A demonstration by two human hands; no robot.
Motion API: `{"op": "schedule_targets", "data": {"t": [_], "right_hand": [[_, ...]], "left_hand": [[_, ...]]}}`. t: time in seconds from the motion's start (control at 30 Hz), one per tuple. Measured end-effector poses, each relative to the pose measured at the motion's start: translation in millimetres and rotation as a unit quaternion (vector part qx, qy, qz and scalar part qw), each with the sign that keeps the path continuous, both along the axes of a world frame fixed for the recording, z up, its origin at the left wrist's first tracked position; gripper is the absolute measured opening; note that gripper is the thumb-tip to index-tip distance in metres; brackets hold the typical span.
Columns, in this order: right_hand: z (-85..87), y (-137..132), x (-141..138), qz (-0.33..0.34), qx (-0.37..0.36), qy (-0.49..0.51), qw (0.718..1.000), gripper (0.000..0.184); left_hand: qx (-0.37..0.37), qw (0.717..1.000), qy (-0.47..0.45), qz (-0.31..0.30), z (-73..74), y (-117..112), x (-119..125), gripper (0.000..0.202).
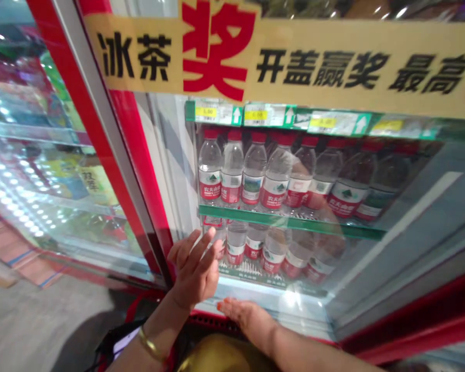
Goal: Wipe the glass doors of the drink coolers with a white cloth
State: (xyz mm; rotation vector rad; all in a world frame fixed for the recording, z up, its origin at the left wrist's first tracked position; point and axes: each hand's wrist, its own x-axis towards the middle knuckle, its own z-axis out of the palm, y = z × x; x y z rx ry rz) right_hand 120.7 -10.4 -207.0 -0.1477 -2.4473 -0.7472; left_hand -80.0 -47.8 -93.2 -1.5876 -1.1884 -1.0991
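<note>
My left hand (197, 266) is raised before the glass front of a drinks cooler (248, 289), fingers spread and stretched out with nothing in them. Whether its fingertips touch the glass I cannot tell. Lower and to the right, my right hand (250, 318) is held out flat, fingers extended and holding nothing. A gold bangle (151, 345) circles my left wrist. Behind the glass, water bottles with red caps and red-and-white labels (275, 194) stand upright in a row. More such bottles (273, 253) stand on the shelf below, partly hidden by my left hand.
A yellow banner (321, 67) with large characters crosses the cooler's upper part. Price tags (217, 112) line the shelf edge below it. At left, beyond the red frame (137, 155), is another lit cooler with blurred drinks. Grey floor (77, 310) shows at lower left.
</note>
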Motion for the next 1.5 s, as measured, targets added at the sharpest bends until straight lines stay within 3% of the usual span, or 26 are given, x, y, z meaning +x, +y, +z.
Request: {"op": "schedule_targets", "data": {"t": [0.07,0.17,0.23,0.3,0.33,0.37,0.43,0.5,0.57,0.63,0.73,0.8,0.87,0.97,1.03,1.1,1.13,1.23,1.3,1.37,1.43,1.5], "right_hand": [[26.2,6,28,-0.034,0.020,0.008,0.999,0.049],[104.5,32,93,-0.174,0.049,0.093,0.979,0.067],[160.1,50,126,-0.291,0.031,0.242,0.925,0.077],[194.9,57,131,-0.345,-0.023,0.397,0.850,0.080],[200.7,56,122,-0.348,-0.045,0.444,0.824,0.080],[199.1,52,106,-0.338,-0.050,0.465,0.817,0.080],[179.9,38,66,-0.292,-0.013,0.423,0.858,0.082],[154.7,29,39,-0.210,0.059,0.312,0.925,0.082],[140.2,34,48,-0.193,0.095,0.280,0.936,0.081],[148.5,54,90,-0.264,0.076,0.373,0.886,0.079],[202.5,85,149,-0.347,0.007,0.529,0.774,0.076],[240.9,89,147,-0.335,-0.016,0.562,0.756,0.075],[257.5,79,111,-0.306,-0.013,0.530,0.791,0.078],[237.5,61,54,-0.219,0.087,0.396,0.888,0.085],[215.7,63,51,-0.176,0.162,0.347,0.907,0.085],[209.9,77,77,-0.214,0.167,0.374,0.887,0.086],[217.0,86,95,-0.254,0.139,0.411,0.864,0.085],[269.0,98,125,-0.324,0.037,0.522,0.788,0.080],[303.7,90,110,-0.315,0.028,0.535,0.784,0.078],[319.1,75,80,-0.283,0.077,0.460,0.838,0.081],[318.2,62,61,-0.228,0.150,0.340,0.900,0.085],[316.8,61,69,-0.198,0.181,0.281,0.922,0.084]], "left_hand": [[-0.020,0.999,0.011,0.034,-5.6,4,-4,0.085],[-0.011,0.999,0.025,0.043,-14.9,14,-9,0.086],[0.004,0.999,0.022,0.038,-18.4,17,-8,0.086],[0.009,0.999,0.011,0.039,-17.2,15,-4,0.087],[0.009,0.999,-0.002,0.039,-13.9,12,-1,0.086],[0.011,0.999,-0.015,0.036,-8.4,9,2,0.084],[0.025,0.998,-0.044,0.021,11.0,3,9,0.073],[0.055,0.996,-0.076,0.008,41.1,2,17,0.066],[0.087,0.991,-0.097,0.013,76.6,8,23,0.068],[0.096,0.989,-0.108,0.034,108.6,19,28,0.075],[0.097,0.987,-0.107,0.069,134.9,36,29,0.081],[0.107,0.985,-0.108,0.083,137.6,44,27,0.081],[0.108,0.985,-0.108,0.085,134.7,46,26,0.080],[0.105,0.986,-0.098,0.083,131.8,42,23,0.081],[0.104,0.988,-0.085,0.081,132.7,39,21,0.082],[0.107,0.988,-0.071,0.079,134.1,39,19,0.084],[0.111,0.988,-0.066,0.080,134.5,39,19,0.084],[0.122,0.987,-0.068,0.084,133.6,41,18,0.085],[0.119,0.986,-0.074,0.085,132.0,42,18,0.085],[0.108,0.988,-0.078,0.084,130.9,41,19,0.086],[0.100,0.988,-0.081,0.087,131.0,39,18,0.086],[0.098,0.988,-0.080,0.094,132.3,38,18,0.086]]}}
